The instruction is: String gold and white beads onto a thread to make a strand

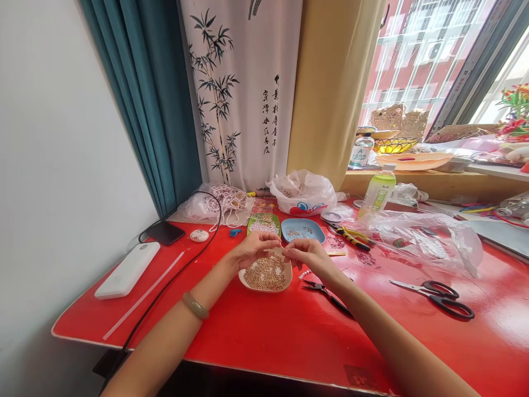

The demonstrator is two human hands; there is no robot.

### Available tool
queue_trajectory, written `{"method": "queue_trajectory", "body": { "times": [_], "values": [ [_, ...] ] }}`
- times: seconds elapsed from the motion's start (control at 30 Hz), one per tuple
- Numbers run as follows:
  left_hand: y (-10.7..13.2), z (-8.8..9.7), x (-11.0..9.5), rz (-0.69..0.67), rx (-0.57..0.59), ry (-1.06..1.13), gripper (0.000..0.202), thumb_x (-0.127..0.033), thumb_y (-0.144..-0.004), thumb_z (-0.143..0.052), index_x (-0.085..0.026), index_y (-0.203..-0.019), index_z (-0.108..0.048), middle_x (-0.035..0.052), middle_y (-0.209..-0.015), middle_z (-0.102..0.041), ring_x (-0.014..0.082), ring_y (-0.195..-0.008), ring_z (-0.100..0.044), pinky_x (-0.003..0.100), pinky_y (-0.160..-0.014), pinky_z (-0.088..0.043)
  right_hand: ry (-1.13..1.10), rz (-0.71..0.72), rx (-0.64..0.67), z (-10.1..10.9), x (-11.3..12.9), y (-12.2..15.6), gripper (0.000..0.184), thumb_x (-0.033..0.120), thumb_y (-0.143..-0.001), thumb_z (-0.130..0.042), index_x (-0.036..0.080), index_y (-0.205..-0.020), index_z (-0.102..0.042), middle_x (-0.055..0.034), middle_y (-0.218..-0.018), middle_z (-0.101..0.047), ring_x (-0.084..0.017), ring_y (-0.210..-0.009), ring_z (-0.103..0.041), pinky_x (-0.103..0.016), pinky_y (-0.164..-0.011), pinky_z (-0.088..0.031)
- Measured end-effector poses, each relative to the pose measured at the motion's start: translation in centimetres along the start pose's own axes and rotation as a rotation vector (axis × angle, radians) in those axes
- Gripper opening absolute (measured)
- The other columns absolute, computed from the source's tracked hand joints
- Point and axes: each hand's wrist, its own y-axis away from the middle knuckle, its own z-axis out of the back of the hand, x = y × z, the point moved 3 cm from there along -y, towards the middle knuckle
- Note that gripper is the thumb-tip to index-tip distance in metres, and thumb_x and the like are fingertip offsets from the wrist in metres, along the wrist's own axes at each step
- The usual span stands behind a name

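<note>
Far left on the red surface (pixel 231 331): white power bank (pixel 128 270), mark on it too small to read; dark phone (pixel 167 232) just beside it. Bundle of pale pink pearl strands (pixel 229 198) in clear plastic behind.

Left hand (pixel 256 246): above the rear left of the bead tray, fingers bent, narrow grip; cannot tell whether a small item is held. Green tray (pixel 250 227) behind it, pale beads inside.

Bead tray (pixel 265 289): off-white, rounded corners, near the middle of the surface. Contents: gold beads (pixel 264 275), small, round, shiny, in a loose layer, tray bottom showing in patches.

Curtain (pixel 252 49) behind: bamboo print, two columns of black Chinese characters; "竹影" and "潭水" legible.

Right hand (pixel 308 255): over the tray's rear right, fingertips near the left hand's, narrow; held item, if any, cannot be made out. Blue tray (pixel 303 222) behind, few beads. Red-and-black pliers (pixel 334 299) near the wrist.

Further right: clear bottle (pixel 361 154), letter "A" on label; drink bottle (pixel 377 190), green-and-white label, characters unreadable; black-handled scissors (pixel 438 295), blades apart.
</note>
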Motion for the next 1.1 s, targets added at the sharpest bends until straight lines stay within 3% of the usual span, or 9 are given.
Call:
{"method": "queue_trajectory", "body": {
  "times": [1.1],
  "values": [
    [-0.19,0.12,0.37,-0.02,-0.047,0.0,0.025,-0.025,-0.05,-0.073,-0.011,-0.068,-0.062,0.0001,-0.064,-0.054,0.0054,-0.056,-0.048,0.016,-0.049,-0.035,-0.011,0.009,0.039,-0.04,-0.71,-0.43,0.02,0.034,-0.068,-0.057,0.014,-0.064,-0.06,-0.0002,-0.058,-0.058,-0.009,-0.05,-0.05,-0.022,-0.049,-0.037]
  ]
}}
